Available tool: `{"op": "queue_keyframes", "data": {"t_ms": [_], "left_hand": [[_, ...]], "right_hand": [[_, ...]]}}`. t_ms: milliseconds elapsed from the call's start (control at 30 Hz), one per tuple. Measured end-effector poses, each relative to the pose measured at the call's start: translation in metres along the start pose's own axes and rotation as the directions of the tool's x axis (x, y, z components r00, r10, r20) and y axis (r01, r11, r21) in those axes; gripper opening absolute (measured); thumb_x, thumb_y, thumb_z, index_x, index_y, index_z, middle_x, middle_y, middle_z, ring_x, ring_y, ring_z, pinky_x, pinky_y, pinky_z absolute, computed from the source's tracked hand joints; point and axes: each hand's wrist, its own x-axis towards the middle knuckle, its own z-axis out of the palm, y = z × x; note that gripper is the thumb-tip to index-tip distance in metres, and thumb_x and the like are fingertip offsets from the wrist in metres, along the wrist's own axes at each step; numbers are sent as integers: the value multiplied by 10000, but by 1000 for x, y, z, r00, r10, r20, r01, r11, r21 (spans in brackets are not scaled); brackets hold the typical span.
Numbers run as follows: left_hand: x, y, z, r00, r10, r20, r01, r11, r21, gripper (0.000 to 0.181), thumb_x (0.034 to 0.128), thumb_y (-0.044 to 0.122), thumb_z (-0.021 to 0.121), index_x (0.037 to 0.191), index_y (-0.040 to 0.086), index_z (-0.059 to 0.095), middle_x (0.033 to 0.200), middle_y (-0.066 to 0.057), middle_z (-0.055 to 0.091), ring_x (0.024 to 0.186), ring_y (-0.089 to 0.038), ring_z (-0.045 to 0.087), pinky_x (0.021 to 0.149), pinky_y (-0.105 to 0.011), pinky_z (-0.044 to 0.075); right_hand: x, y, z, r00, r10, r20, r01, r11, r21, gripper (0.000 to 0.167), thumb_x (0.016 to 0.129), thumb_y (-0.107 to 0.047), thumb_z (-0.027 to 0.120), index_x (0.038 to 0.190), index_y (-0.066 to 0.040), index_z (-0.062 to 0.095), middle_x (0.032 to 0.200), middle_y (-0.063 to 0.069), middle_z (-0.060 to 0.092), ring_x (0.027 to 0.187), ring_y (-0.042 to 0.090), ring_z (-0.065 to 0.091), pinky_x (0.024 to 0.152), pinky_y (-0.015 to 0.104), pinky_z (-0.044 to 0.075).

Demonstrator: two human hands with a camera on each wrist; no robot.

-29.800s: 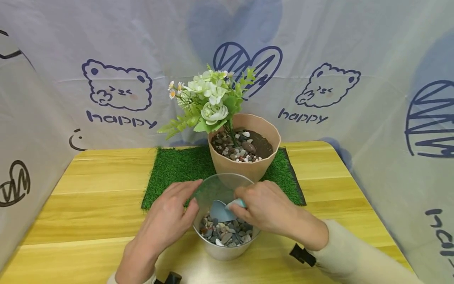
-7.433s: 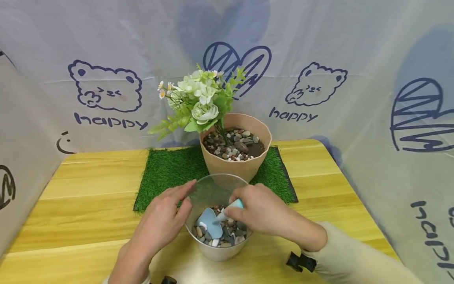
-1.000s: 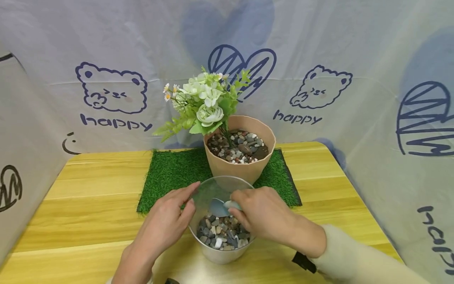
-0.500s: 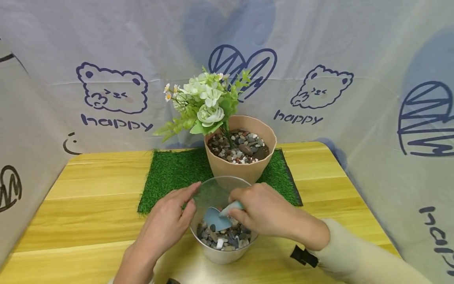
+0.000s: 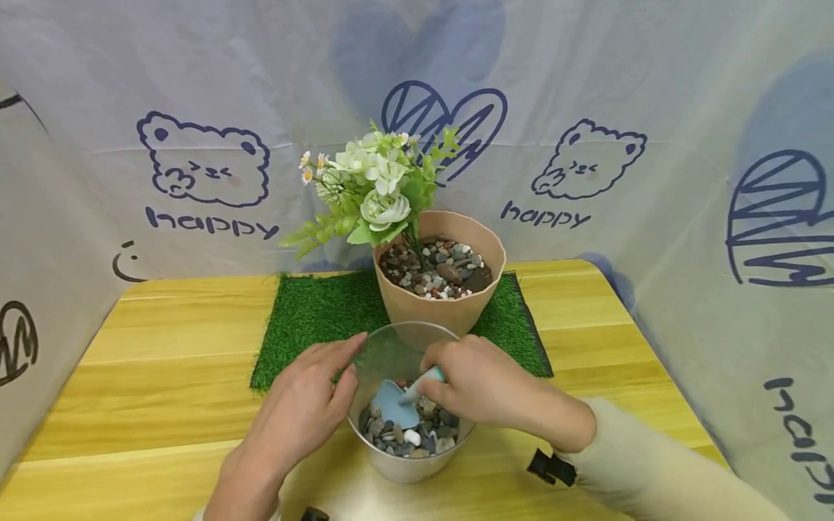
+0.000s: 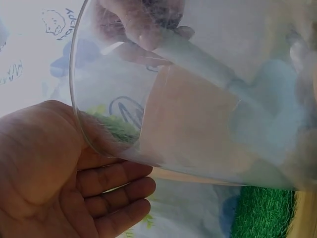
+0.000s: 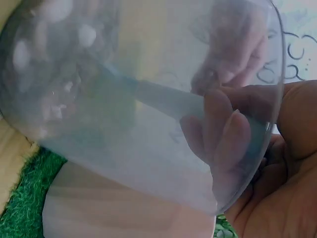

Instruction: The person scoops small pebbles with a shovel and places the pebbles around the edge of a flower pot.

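A clear plastic bucket (image 5: 391, 463) holds pebbles (image 5: 430, 427) of mixed greys, browns and white. My left hand (image 5: 302, 401) rests against its left side near the rim, fingers fairly straight; in the left wrist view the fingers (image 6: 119, 201) lie along the outside wall. My right hand (image 5: 485, 387) reaches over the rim and grips the handle of a light blue hand trowel (image 5: 395, 405). The trowel's blade is down among the pebbles, its tip hidden. Through the bucket wall, the right wrist view shows fingers curled round the trowel handle (image 7: 168, 99).
Behind the bucket a peach flowerpot (image 5: 430, 311) stands on a green turf mat (image 5: 313, 318). It holds white-green flowers (image 5: 384, 181), pebbles and some bare dark soil (image 5: 478, 281). Beneath lies a yellow wooden table (image 5: 163, 362); a printed curtain (image 5: 313, 72) encloses it.
Over the last second the trowel blade has gone down and towards me into the pebbles. Compared with about thirty seconds ago, pebbles cover more of the pot's soil. My left hand stays put.
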Motion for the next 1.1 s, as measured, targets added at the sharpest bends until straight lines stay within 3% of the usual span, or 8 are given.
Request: {"op": "queue_keyframes", "data": {"t_ms": [267,400,567,900,1100], "left_hand": [[1,-1,-1,999,29,-24,-29,1000,3,424,1024,133,607,1444,107,655,1395,-61,704,1289,-284,658,1052,-499,568],[1,-1,-1,1000,12,-24,-12,1000,-3,423,1027,140,601,1446,111,655,1397,-62,703,1299,-283,653,1063,-503,561],[1,0,0,1000,-13,-4,13,1000,-14,421,1038,157,590,1453,123,651,1408,-64,697,1314,-281,644,1070,-510,555],[1,3,0,999,-42,23,43,999,-30,426,1039,159,598,1462,148,646,1418,-54,690,1317,-277,641,1046,-521,567],[1,2,0,999,-46,11,46,998,-31,431,1030,150,607,1459,143,647,1415,-62,692,1306,-282,648,1028,-519,577]], "right_hand": [[0,-1,-4,998,66,8,-66,994,90,146,1001,-250,719,989,-114,770,570,-121,605,477,58,564,508,271,497],[0,-3,-1,998,46,40,-49,995,82,208,1015,-260,706,1090,-81,781,616,-142,635,517,22,583,560,260,517],[-2,-6,-5,997,67,49,-73,989,131,128,1008,-246,709,1000,-136,772,569,-130,626,495,72,602,522,287,510],[-7,2,-10,996,72,47,-81,969,233,129,1005,-230,705,907,-163,754,564,-108,644,504,102,630,484,281,498],[-7,6,-10,994,75,74,-93,957,275,121,1003,-225,701,933,-148,764,571,-69,657,509,119,640,481,284,494]]}}
